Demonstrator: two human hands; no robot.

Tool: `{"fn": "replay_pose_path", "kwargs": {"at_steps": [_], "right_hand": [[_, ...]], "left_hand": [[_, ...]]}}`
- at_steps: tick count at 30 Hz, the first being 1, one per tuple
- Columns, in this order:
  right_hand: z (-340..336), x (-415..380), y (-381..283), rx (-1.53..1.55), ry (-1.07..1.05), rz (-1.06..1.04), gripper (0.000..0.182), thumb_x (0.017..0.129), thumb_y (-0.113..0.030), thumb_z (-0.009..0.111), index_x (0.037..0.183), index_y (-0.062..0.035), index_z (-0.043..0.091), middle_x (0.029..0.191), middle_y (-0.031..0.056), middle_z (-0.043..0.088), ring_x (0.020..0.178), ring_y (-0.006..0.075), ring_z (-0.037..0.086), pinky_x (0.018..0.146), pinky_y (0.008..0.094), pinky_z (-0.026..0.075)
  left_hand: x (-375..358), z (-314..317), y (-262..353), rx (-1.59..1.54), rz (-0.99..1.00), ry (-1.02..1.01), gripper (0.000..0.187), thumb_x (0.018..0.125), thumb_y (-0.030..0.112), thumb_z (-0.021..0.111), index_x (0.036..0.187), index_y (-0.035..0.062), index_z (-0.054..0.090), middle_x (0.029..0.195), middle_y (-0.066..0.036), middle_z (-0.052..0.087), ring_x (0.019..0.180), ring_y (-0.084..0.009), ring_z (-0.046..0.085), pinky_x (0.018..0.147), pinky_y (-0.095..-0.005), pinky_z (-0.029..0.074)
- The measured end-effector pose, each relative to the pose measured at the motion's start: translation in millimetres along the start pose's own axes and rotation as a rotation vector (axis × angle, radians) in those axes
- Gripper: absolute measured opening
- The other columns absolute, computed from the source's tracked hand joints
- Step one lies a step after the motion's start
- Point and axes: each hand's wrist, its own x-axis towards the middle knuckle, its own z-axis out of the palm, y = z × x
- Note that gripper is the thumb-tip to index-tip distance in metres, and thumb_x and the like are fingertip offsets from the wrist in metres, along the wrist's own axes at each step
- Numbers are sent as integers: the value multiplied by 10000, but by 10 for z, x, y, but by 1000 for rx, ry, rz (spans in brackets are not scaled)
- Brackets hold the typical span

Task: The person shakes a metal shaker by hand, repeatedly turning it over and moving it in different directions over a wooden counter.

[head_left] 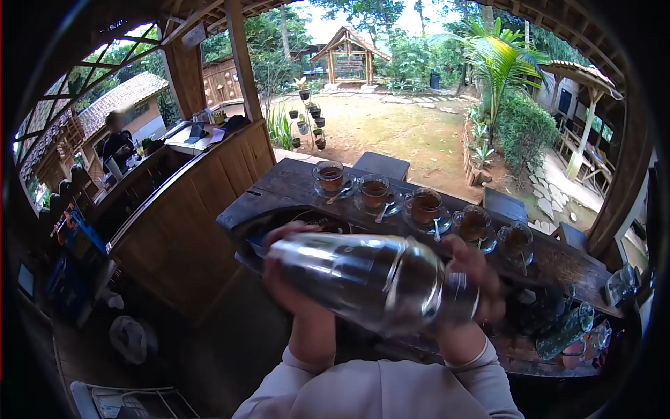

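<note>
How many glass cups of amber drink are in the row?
5, left to right along the table's far edge: first cup, second cup, middle cup, fourth cup, last cup. The shiny vessel may hide others.

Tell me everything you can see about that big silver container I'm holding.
The silver container looks like polished metal: a broad, smooth body, a raised band, then a narrower end. It is held slanted, nearly sideways, narrow end lower, in front of the dark table. Your left hand grips the broad end, your right hand the narrow end. Blur hides finer detail.
</note>
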Motion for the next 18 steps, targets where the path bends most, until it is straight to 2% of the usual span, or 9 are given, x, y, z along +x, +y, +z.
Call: {"fn": "replay_pose_path", "kwargs": {"at_steps": [1,3,6,9,11,13,15,16,18], "right_hand": [[-3,-45,17,-97,36,208,366,890,-312,517,1108,-21,472,996,109,501,1001,221,516,892,460,423],[-74,-464,355,-130,8,564,386,912,-286,484,1180,-12,445,1187,147,501,1118,260,506,958,426,381],[171,-786,559,676,191,1192,479,920,-400,451,1266,-73,396,1276,104,458,1220,215,417,1001,409,334],[437,-739,358,766,236,1286,679,884,-541,451,1351,-71,305,1333,123,400,1254,243,375,1023,405,314],[567,-515,253,842,-46,985,1042,717,-751,492,1415,-56,152,1362,166,345,1255,279,376,1034,412,308],[693,-413,245,926,-197,876,1057,708,-759,493,1407,-39,160,1355,173,352,1235,268,401,1034,412,307],[691,-536,386,803,-314,914,910,781,-720,433,1371,-45,273,1311,162,414,1206,248,431,1021,391,321],[660,-686,450,790,-276,1089,843,818,-682,410,1361,-48,292,1306,155,421,1202,244,433,1020,382,323],[641,-1232,705,930,-46,1382,687,899,-573,375,1338,-47,331,1295,138,435,1198,233,434,1021,355,321]], "left_hand": [[8,76,78,133,261,72,445,896,423,354,1056,19,451,979,-199,524,904,-273,569,812,-385,489],[38,-26,136,448,716,-44,365,870,338,483,1065,32,447,979,-188,530,894,-280,565,800,-380,492],[25,-2,348,926,723,-391,398,730,254,705,1013,30,536,1017,-156,546,914,-282,578,774,-398,500],[-69,262,745,1077,711,-679,391,624,189,808,936,77,602,986,-84,583,893,-258,609,755,-379,519],[-452,279,787,817,734,-566,383,611,167,831,921,125,610,966,-36,601,868,-221,622,770,-353,519],[-334,249,461,171,1256,-568,371,603,136,837,897,162,613,961,-17,613,869,-191,629,791,-313,510],[-378,273,442,423,1194,-398,400,590,136,851,910,181,615,982,-28,598,891,-210,629,776,-313,496],[-469,-244,663,829,638,-656,447,592,209,849,956,172,591,1031,-69,568,934,-273,607,748,-358,497],[-153,-205,285,939,756,-399,498,638,278,774,1035,141,507,1077,-110,533,951,-290,581,742,-386,484]]}}
